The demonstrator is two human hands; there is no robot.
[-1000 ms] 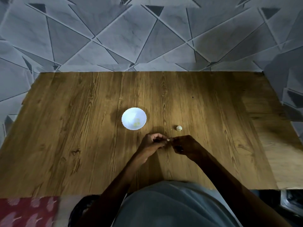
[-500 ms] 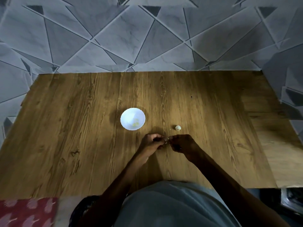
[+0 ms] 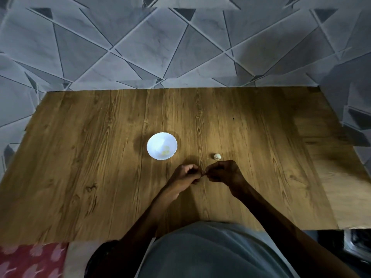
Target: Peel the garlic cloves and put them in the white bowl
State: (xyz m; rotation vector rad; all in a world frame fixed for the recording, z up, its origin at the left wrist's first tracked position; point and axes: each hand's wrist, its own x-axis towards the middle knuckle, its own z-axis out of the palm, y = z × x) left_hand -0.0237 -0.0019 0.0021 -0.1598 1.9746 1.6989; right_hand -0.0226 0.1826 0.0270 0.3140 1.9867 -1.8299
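Both the left hand (image 3: pixel 185 175) and right hand (image 3: pixel 222 172) pinch one garlic clove (image 3: pixel 203 173), barely visible. A second clove (image 3: pixel 217 156) lies on the tabletop (image 3: pixel 100 157) at their one o'clock, the white bowl (image 3: pixel 154 142) at eleven. Light, firm, slippery once skinned; likely best held by its ends.

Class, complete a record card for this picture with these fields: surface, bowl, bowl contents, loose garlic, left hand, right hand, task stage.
surface: wooden table
bowl: white bowl, beyond and left of the hands
bowl contents: a few yellowish bits, likely peeled cloves
loose garlic: one garlic piece on the table, just beyond the right hand
left hand: fingers curled, pinching a small piece, too small to identify
right hand: fingers curled, pinching the same small piece
task stage: peeling apparently under way; garlic piece untouched
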